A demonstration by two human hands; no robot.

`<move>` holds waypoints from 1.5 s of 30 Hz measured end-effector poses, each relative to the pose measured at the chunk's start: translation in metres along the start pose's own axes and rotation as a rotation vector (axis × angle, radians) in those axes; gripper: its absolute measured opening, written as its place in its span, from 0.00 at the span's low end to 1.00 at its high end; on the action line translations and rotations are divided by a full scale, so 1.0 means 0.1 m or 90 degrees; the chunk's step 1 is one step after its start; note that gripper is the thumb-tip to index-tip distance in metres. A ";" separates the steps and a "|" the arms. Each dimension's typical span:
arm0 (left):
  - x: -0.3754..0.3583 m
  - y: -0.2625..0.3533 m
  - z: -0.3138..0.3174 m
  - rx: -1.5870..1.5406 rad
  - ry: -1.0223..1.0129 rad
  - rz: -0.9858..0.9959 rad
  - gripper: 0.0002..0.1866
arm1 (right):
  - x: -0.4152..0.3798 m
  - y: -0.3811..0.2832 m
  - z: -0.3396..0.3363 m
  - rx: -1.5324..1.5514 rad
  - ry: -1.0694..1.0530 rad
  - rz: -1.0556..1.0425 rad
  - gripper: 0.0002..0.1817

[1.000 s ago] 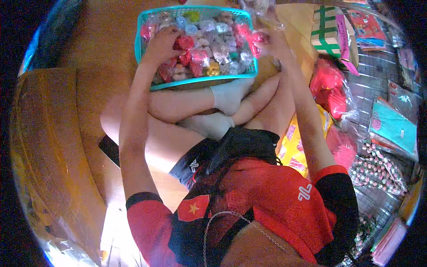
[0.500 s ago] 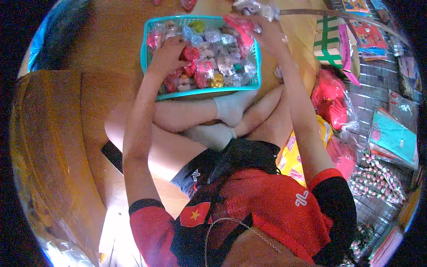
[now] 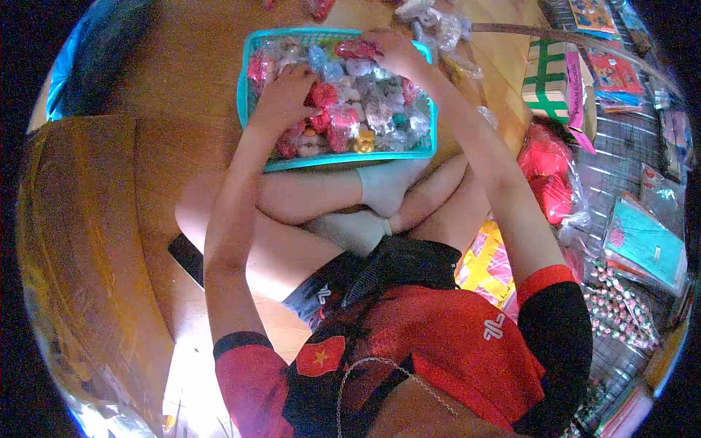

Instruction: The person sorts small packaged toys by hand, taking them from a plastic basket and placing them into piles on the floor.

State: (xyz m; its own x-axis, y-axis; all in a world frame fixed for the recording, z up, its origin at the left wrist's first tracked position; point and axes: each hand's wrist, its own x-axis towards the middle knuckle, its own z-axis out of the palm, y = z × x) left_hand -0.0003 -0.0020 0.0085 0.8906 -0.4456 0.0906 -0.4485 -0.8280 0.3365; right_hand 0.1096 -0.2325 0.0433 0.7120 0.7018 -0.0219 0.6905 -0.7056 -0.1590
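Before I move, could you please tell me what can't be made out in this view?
All in the head view:
- Inside floor of the teal basket: hidden by the wrapped items.
- Whether the right hand has a closed grip on the red packet: too blurred.
- What the left hand touches underneath: hidden by the hand itself.
- Full shape of the red thing beyond the basket: cut off by the top edge.

packets [image 3: 378, 109] in basket [image 3: 350, 158]; basket before legs [image 3: 314, 193]; carton [image 3: 549, 82] right of basket; phone [image 3: 187, 258], seemingly, left of legs
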 end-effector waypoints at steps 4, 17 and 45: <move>0.00 0.00 0.01 -0.010 0.004 0.000 0.34 | 0.04 0.05 -0.02 0.055 0.022 -0.004 0.16; 0.02 -0.01 0.04 0.002 0.005 -0.006 0.35 | -0.09 -0.10 0.23 0.165 0.185 0.083 0.17; 0.05 -0.19 -0.23 -0.211 0.272 0.057 0.11 | -0.26 0.88 -0.09 0.423 0.402 0.408 0.18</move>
State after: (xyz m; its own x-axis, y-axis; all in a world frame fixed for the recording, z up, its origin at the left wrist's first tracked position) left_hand 0.0148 0.0196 0.0239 0.8320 -0.2746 0.4820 -0.5380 -0.6111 0.5805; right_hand 0.1528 -0.3135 0.0391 0.9790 -0.0824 0.1863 0.1020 -0.5937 -0.7982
